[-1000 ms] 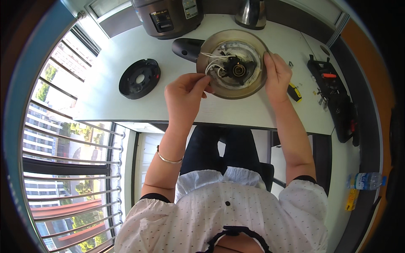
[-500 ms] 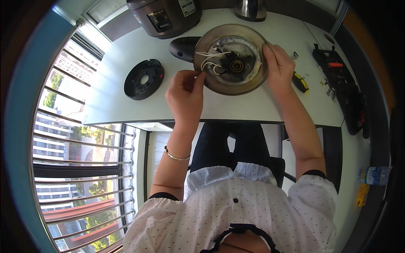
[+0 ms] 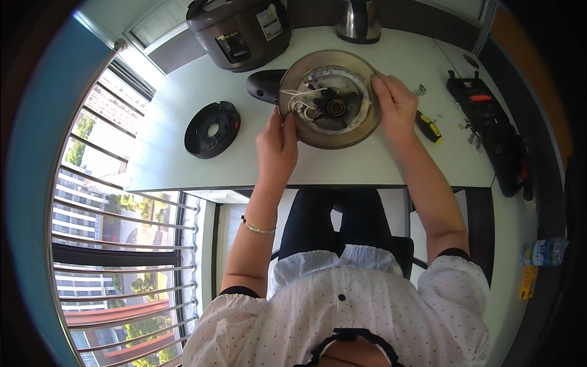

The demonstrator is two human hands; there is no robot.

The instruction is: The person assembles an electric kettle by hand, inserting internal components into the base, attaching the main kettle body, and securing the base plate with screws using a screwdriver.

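A smooth, matte white tabletop (image 3: 342,171) with a thin dark front edge carries everything at hand. Largest on it is a glossy, dark brown-grey electric cooker (image 3: 244,38) with rounded sides, at the back left. Along the right lies a long, moulded black plastic tool case (image 3: 489,128). Near the middle, above the tabletop's front edge, is an upturned kettle (image 3: 330,92), its dull metal rim a broad circle, its black plastic handle (image 3: 264,87) pointing left. A shinier steel kettle (image 3: 358,22) stands behind it. The right hand (image 3: 397,105) is curled closed on the rim's right side, thumb over the metal; the left hand (image 3: 276,147) has thumb and fingers drawn together on the left edge, though whether they also pinch a wire cannot be told. A shallow, round black plastic base cover (image 3: 212,129) lies well apart to the left. Right of the kettle rests a yellow-and-black screwdriver (image 3: 428,127). Within the whitish, crusted ring on the kettle's underside sit a coupler (image 3: 335,107) of concentric circles and thin, looping white wires (image 3: 301,92).
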